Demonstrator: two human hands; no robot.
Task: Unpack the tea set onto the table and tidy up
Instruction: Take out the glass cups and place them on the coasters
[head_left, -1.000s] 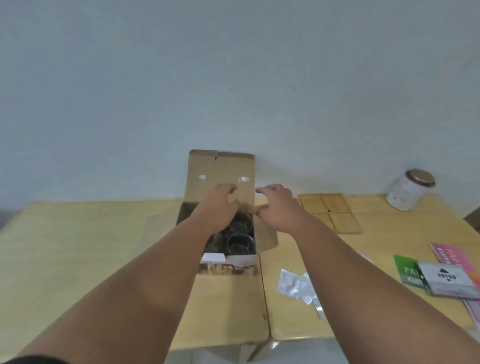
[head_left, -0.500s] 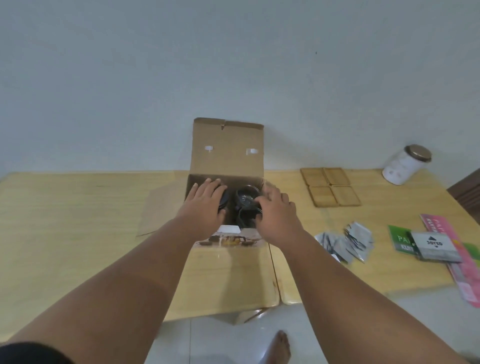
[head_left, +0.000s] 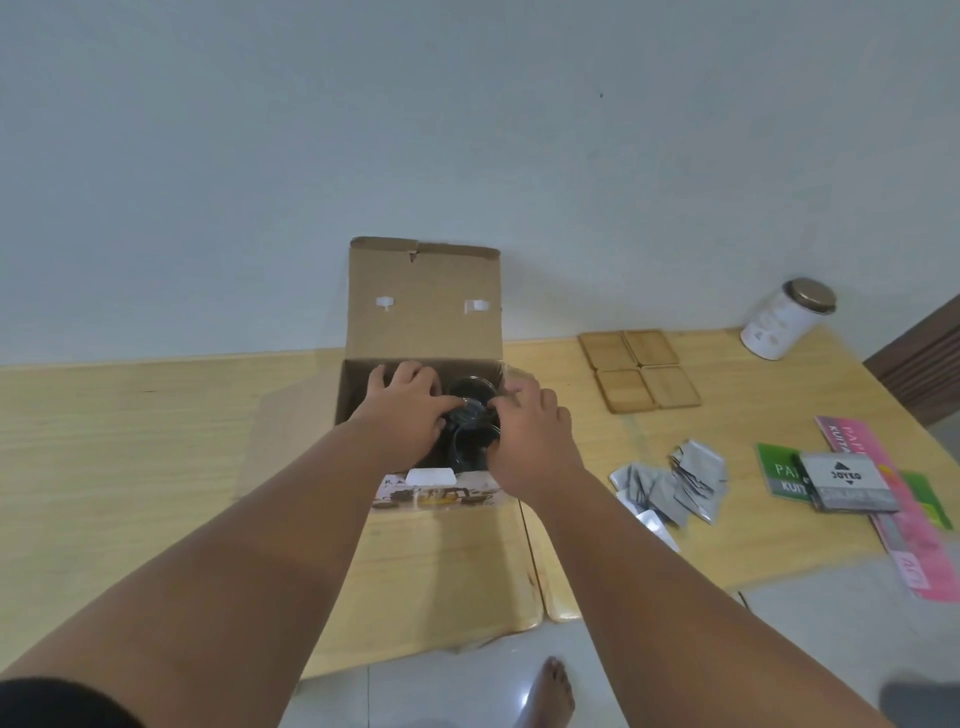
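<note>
Reach into box (head_left: 421, 322)
We are reaching left hand (head_left: 410, 410) and right hand (head_left: 524, 431) to glass cup (head_left: 470, 389) between them; grip unclear.

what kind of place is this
Likely a room at home: a wooden table against a bare wall, a bare foot on tiled floor, a jar and sachets near the box.

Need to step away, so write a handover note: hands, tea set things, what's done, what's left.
Both hands are inside the open cardboard box: left hand on dark glassware, right hand at its right side; grips hidden.
Out on the table: four wooden coasters, silver sachets, white jar, leaflets.
Left: lift out the glassware, clear the box.
</note>
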